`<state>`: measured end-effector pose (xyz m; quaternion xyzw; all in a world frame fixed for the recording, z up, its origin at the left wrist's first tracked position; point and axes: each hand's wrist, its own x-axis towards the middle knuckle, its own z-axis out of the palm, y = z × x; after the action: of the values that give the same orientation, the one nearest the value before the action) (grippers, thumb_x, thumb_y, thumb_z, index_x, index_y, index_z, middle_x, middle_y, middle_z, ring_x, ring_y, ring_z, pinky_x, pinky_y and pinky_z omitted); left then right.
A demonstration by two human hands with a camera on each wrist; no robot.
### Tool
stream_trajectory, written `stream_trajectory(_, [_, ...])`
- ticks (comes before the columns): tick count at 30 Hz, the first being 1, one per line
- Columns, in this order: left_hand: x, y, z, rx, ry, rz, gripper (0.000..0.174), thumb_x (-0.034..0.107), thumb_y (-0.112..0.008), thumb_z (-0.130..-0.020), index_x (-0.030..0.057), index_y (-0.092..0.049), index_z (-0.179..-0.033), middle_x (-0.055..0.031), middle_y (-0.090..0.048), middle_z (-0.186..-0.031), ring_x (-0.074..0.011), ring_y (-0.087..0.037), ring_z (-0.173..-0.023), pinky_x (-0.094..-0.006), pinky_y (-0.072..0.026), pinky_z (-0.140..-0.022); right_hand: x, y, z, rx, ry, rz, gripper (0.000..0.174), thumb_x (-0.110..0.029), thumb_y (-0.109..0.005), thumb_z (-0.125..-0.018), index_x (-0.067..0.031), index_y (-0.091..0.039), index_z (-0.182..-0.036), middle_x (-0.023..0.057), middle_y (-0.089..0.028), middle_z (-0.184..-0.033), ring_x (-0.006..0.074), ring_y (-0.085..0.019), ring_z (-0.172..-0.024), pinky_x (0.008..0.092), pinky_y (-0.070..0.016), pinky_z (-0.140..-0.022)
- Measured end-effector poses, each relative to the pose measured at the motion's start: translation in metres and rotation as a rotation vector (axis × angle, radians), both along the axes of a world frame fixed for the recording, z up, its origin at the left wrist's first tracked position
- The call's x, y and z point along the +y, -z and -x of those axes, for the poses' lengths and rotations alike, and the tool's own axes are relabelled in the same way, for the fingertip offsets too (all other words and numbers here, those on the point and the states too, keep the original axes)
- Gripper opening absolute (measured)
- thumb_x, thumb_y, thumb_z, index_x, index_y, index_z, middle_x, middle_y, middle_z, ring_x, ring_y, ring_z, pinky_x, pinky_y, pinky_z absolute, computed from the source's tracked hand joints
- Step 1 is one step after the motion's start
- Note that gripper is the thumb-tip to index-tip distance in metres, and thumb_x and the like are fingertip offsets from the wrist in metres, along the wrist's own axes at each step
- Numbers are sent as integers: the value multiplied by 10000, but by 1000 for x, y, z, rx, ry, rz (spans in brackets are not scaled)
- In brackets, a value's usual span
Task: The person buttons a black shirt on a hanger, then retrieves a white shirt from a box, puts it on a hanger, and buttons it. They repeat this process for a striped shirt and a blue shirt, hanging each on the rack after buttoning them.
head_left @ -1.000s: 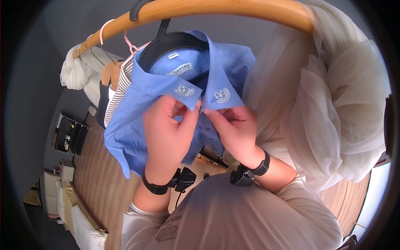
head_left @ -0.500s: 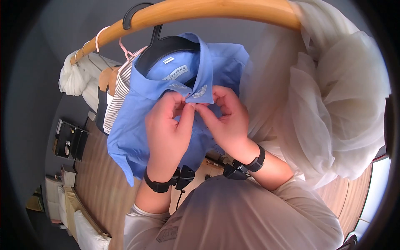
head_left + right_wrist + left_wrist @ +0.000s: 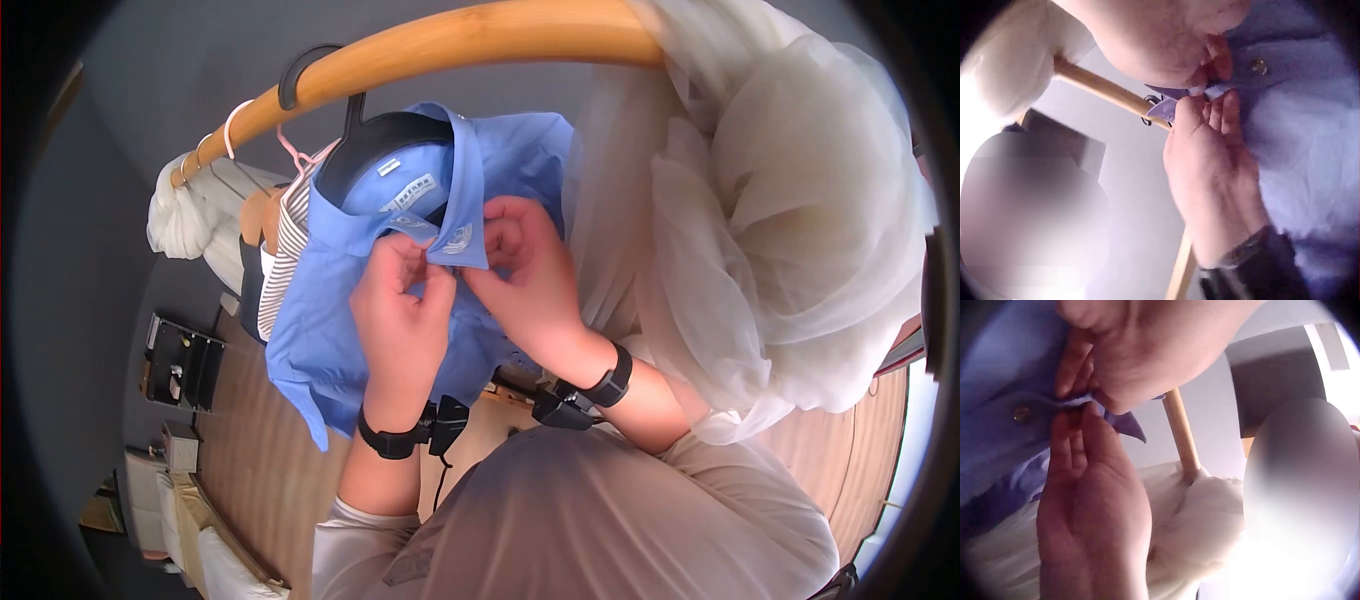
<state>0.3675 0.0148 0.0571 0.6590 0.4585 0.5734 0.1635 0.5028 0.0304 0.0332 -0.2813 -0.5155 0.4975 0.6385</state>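
A blue shirt (image 3: 320, 330) hangs on a black hanger (image 3: 385, 135) from a wooden rail (image 3: 450, 40). My left hand (image 3: 425, 265) and right hand (image 3: 490, 255) meet just under the collar (image 3: 455, 240), whose tips now overlap. Each hand pinches one edge of the shirt front between thumb and fingers. In the left wrist view the two sets of fingertips press together on the blue edge, beside a small metal button (image 3: 1021, 414). The same button (image 3: 1258, 65) shows in the right wrist view, next to the pinching fingers. Whether it is fastened is hidden.
A big bundle of white tulle (image 3: 790, 220) hangs right of the shirt, against it. Left of it hang a striped garment (image 3: 285, 240), a pink hanger (image 3: 300, 155) and a white cloth (image 3: 180, 210). Below lie a wooden floor (image 3: 250, 440) and a black shelf unit (image 3: 180, 360).
Both hands have moved up the shirt front to the collar and drawn its two tips together until they overlap. The shirt has shifted slightly left in view.
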Motion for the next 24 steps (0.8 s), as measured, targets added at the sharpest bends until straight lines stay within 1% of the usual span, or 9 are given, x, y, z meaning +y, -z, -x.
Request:
stream_trajectory(1, [0,-3,3,-70,53,59,180,-58,-627,-937,-29,-588,-1110,-104,-719,-942,-145,-701,-847,-281,-559,-765,-1,1,0,-65,31,-54,412,29,-704,-931,-7,-470,-1269,96,-706,-1080,142,-694,-958,277,-560,-831])
stream_trajectory(3, [-4,-9,9,-208,160,184,206,-63,-609,-947,-24,-564,-1144,-92,-704,-956,-138,-685,-881,-275,-547,-788,4,2,1,55,-92,33,435,21,-711,-924,2,-471,-1286,94,-707,-1071,143,-689,-938,275,-555,-819])
stream_trajectory(6, [-10,-19,9,-293,298,222,272,-81,-589,-952,-8,-523,-1206,-81,-687,-1008,-128,-670,-900,-267,-531,-813,10,-7,-6,187,-314,202,458,3,-719,-920,19,-477,-1308,92,-707,-1059,139,-677,-910,278,-546,-796])
stream_trajectory(10, [-13,-12,16,-102,165,113,297,-99,-593,-944,1,-507,-1210,-91,-682,-1038,-126,-669,-917,-263,-531,-817,9,-14,-16,353,-614,335,447,-14,-705,-926,44,-494,-1316,88,-705,-1053,134,-658,-891,283,-532,-764])
stream_trajectory(13, [-12,-4,23,-112,143,73,324,-118,-607,-923,7,-503,-1203,-85,-666,-1046,-120,-663,-927,-255,-529,-808,0,-26,-15,208,-416,301,419,-4,-692,-931,13,-515,-1309,95,-700,-1100,131,-651,-903,279,-526,-759])
stream_trajectory(16, [-14,-1,25,-85,77,-19,348,-130,-631,-896,18,-505,-1185,-69,-631,-1027,-112,-641,-894,-246,-524,-773,14,-1,-17,109,-81,128,423,-13,-676,-949,-17,-502,-1335,76,-676,-1129,128,-641,-927,277,-517,-748])
stream_trajectory(19, [-22,2,28,-7,53,-85,399,-158,-644,-863,33,-495,-1180,-71,-578,-1051,-110,-616,-867,-244,-516,-764,14,1,-18,32,269,-248,364,-20,-682,-941,-45,-552,-1280,75,-653,-1114,157,-634,-923,293,-516,-743])
stream_trajectory(21, [-30,5,16,89,54,-187,456,-199,-630,-838,44,-474,-1191,-77,-526,-1116,-111,-602,-880,-249,-514,-796,5,-31,-34,-275,312,-611,284,-12,-697,-907,-45,-607,-1175,84,-634,-1062,203,-629,-891,321,-513,-728])
stream_trajectory(24, [-42,0,26,354,-4,-309,477,-222,-613,-809,31,-478,-1190,-118,-518,-1161,-157,-612,-873,-244,-505,-773,20,-35,-29,-621,277,-835,171,-37,-735,-827,-49,-660,-981,105,-603,-968,284,-617,-850,376,-510,-714])
